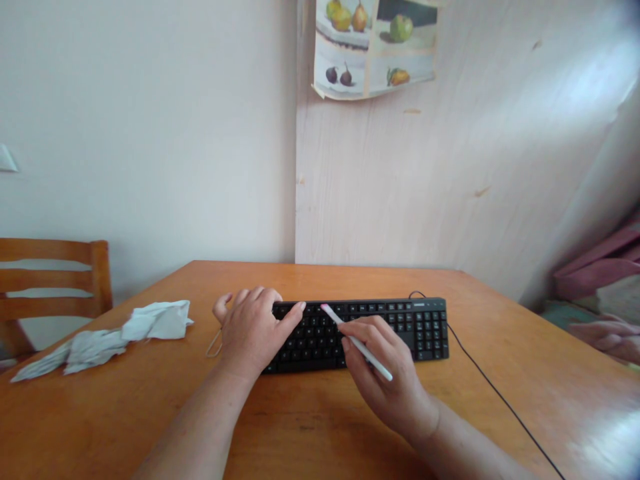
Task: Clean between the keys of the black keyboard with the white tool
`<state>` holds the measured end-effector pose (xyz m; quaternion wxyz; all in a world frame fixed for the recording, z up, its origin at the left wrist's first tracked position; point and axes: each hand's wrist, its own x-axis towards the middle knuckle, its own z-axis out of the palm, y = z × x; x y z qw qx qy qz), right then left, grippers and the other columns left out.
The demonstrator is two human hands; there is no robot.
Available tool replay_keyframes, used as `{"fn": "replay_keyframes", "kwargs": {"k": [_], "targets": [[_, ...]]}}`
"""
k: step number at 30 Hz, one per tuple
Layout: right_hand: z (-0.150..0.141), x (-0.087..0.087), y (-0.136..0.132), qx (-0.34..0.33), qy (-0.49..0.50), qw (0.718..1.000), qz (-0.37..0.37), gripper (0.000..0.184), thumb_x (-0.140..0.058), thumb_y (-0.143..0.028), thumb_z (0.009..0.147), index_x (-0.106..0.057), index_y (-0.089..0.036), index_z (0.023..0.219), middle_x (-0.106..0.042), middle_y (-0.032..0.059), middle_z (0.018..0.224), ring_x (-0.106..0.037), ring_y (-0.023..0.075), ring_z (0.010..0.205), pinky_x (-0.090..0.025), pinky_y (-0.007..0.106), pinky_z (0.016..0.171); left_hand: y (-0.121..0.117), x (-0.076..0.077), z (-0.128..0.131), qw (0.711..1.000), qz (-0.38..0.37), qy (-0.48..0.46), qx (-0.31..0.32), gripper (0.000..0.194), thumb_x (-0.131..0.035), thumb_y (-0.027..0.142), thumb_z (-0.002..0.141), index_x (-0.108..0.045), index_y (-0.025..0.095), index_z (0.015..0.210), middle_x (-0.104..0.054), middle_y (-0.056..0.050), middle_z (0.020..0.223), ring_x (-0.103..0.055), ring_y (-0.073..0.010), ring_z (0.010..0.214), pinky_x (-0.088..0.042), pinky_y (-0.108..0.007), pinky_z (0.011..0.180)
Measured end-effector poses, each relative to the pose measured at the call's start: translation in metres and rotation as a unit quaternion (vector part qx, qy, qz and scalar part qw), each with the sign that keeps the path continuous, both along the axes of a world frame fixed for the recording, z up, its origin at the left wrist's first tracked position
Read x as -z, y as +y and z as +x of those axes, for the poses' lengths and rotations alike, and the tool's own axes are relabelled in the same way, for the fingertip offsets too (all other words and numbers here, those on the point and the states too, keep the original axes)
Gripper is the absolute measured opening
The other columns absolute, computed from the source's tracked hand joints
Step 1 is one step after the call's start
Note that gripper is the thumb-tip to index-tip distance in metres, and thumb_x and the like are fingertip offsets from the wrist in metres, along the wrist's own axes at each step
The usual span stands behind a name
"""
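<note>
On the table (pixel 310 413), the left hand (pixel 250 327) spreads across the keyboard (pixel 315 343) beneath; the right hand (pixel 400 363) pinches a stick (pixel 369 356), seemingly working the keys (pixel 320 331), needing light control next.

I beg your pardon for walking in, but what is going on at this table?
A person has a keyboard in front of them on the table. Their right hand holds a white stick, its pink tip at the top rows of keys; whether it touches them is hard to tell. Their left hand lies over the keyboard's left end, fingers spread. A crumpled white cloth lies apart, to the left.
</note>
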<state>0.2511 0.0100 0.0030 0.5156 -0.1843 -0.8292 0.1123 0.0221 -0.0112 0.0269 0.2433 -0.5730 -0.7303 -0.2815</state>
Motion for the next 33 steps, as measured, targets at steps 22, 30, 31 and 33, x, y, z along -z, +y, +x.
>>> {"fn": "replay_keyframes", "kwargs": {"k": [22, 30, 31, 33], "targets": [[0.004, -0.004, 0.005, 0.119, -0.055, 0.989, 0.062, 0.016, -0.055, -0.013, 0.091, -0.065, -0.020, 0.101, -0.066, 0.0065, 0.085, -0.061, 0.0214, 0.078, -0.050, 0.037, 0.073, 0.000, 0.000, -0.001, 1.000, 0.004, -0.005, 0.007, 0.042, -0.050, 0.064, 0.088, -0.063, 0.026, 0.078, -0.073, -0.007, 0.086, -0.061, -0.0296, 0.093, -0.028, -0.052, 0.099], [0.011, -0.009, 0.001, 0.120, 0.008, 0.990, 0.067, 0.015, -0.055, -0.010, 0.091, -0.061, -0.021, 0.098, -0.064, 0.0043, 0.080, -0.057, 0.0195, 0.073, -0.046, 0.037, 0.070, 0.001, 0.001, -0.001, 1.000, 0.004, 0.002, 0.009, 0.042, -0.050, 0.065, 0.088, -0.064, 0.026, 0.079, -0.072, -0.006, 0.086, -0.060, -0.0288, 0.093, -0.027, -0.052, 0.099], [0.011, -0.008, 0.001, 0.105, 0.014, 0.992, 0.062, 0.017, -0.055, -0.009, 0.091, -0.062, -0.021, 0.101, -0.064, 0.0044, 0.082, -0.058, 0.0194, 0.073, -0.047, 0.036, 0.070, 0.001, 0.001, -0.001, 1.000, 0.004, 0.002, 0.008, 0.042, -0.050, 0.065, 0.088, -0.064, 0.026, 0.078, -0.072, -0.006, 0.086, -0.060, -0.0288, 0.093, -0.028, -0.052, 0.099], [0.009, -0.006, 0.001, 0.079, 0.013, 0.996, 0.049, 0.022, -0.056, -0.009, 0.092, -0.062, -0.021, 0.109, -0.066, 0.0058, 0.089, -0.060, 0.0199, 0.078, -0.049, 0.036, 0.072, 0.001, 0.001, -0.001, 1.000, 0.003, 0.002, 0.004, 0.042, -0.051, 0.064, 0.088, -0.064, 0.026, 0.078, -0.073, -0.006, 0.086, -0.061, -0.0287, 0.093, -0.028, -0.051, 0.099]]}}
